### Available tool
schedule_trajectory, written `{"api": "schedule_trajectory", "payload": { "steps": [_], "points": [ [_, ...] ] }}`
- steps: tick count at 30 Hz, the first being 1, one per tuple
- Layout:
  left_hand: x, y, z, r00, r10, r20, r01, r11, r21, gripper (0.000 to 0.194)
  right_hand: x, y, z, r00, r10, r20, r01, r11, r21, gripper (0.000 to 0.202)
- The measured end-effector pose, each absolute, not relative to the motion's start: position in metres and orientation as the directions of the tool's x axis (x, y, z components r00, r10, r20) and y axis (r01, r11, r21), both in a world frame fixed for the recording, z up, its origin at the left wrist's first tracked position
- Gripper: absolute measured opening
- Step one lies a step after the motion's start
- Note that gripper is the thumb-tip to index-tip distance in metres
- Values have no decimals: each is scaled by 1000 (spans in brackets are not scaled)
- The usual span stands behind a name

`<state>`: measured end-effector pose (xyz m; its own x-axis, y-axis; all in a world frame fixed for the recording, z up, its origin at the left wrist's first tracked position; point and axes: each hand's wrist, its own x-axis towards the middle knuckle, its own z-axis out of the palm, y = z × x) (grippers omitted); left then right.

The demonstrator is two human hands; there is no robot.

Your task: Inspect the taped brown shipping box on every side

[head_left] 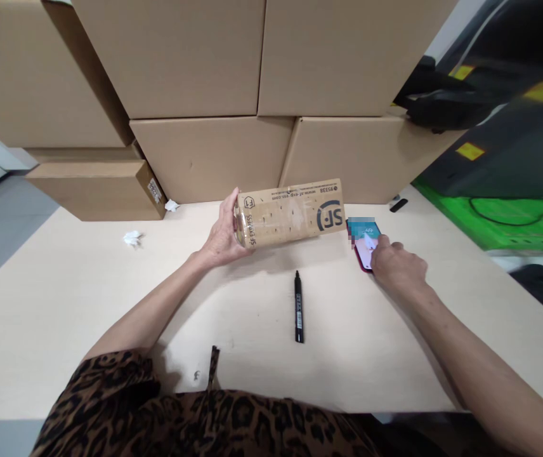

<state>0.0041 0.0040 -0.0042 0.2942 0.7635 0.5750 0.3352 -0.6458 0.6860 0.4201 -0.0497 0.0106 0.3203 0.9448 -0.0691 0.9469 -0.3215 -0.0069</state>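
Observation:
My left hand (pixel 226 233) grips one end of a small cardboard shipping box (pixel 293 216), printed with "SF Express" lettering and a dark logo and covered with clear tape. The box is held tilted above the table. To its right, my right hand (pixel 399 263) has curled fingers closed at the right edge of a smartphone (pixel 364 244) with a lit screen and a reddish edge. Part of the phone is behind the fingers. A black marker pen (pixel 299 308) with its cap off lies on the table between my forearms, touched by neither hand.
Large cardboard boxes (pixel 195 57) are stacked along the back of the pale table (pixel 252 355). A flatter box (pixel 95 190) stands at the back left. Crumpled white scraps (pixel 133 238) lie near it. A small black piece (pixel 398 205) lies at the back right.

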Motion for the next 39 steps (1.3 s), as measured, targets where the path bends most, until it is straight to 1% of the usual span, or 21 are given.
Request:
{"api": "schedule_trajectory", "payload": {
  "steps": [4, 7, 8, 9, 11, 13, 15, 17, 18, 19, 21, 24, 27, 29, 32, 34, 36, 39],
  "points": [
    [3, 3, -3, 308, 773, 555, 346, -634, 692, 152, 427, -51, 2, 273, 962, 4, 961, -273, -33, 65],
    [4, 2, 0, 288, 794, 536, 335, -608, 720, 152, 431, -52, 1, 270, 963, 18, 962, -269, -43, 60],
    [5, 1, 2, 278, 803, 528, 330, -596, 732, 152, 432, -52, 1, 265, 964, 30, 963, -263, -55, 59],
    [6, 0, 4, 267, 814, 516, 323, -580, 748, 152, 432, -51, 2, 246, 968, 53, 966, -240, -94, 58],
    [8, -4, 10, 244, 843, 480, 291, -535, 793, 152, 430, -49, 5, 173, 978, 114, 965, -145, -219, 57],
    [11, -9, 17, 227, 872, 434, 217, -479, 850, 152, 422, -44, 8, 66, 985, 161, 920, 3, -392, 64],
    [14, -14, 26, 229, 892, 390, 116, -422, 899, 147, 411, -39, 13, -74, 981, 178, 789, 167, -591, 86],
    [16, -19, 34, 246, 903, 352, 29, -370, 929, 144, 396, -33, 21, -216, 957, 193, 563, 283, -776, 108],
    [16, -20, 37, 256, 908, 331, -2, -342, 940, 142, 389, -31, 25, -272, 945, 184, 445, 293, -846, 113],
    [16, -21, 40, 264, 913, 310, -29, -314, 949, 141, 381, -28, 29, -314, 936, 159, 347, 269, -898, 113],
    [16, -21, 43, 276, 920, 279, -83, -266, 960, 137, 367, -26, 36, -351, 930, 114, 186, 188, -964, 108],
    [11, -17, 43, 283, 923, 261, -142, -229, 963, 120, 347, -25, 40, -285, 950, 128, -8, 131, -991, 99],
    [4, -14, 35, 255, 934, 249, -98, -232, 968, 99, 329, -29, 37, -169, 978, 118, -154, 92, -984, 90],
    [2, -14, 29, 230, 943, 239, -79, -226, 971, 92, 319, -34, 35, -120, 990, 77, -230, 48, -972, 86],
    [9, -19, 27, 297, 936, 189, -149, -150, 977, 94, 309, -41, 35, -62, 998, 0, -319, -20, -948, 87],
    [16, -23, 31, 345, 926, 154, -208, -85, 974, 98, 307, -43, 37, -45, 998, -39, -335, -52, -941, 88],
    [23, -26, 37, 323, 937, 133, -257, -48, 965, 99, 309, -44, 39, -80, 995, -56, -323, -79, -943, 90],
    [25, -26, 45, 266, 960, 88, -305, -3, 952, 95, 315, -45, 44, -188, 981, -46, -279, -98, -955, 97]
  ]
}}
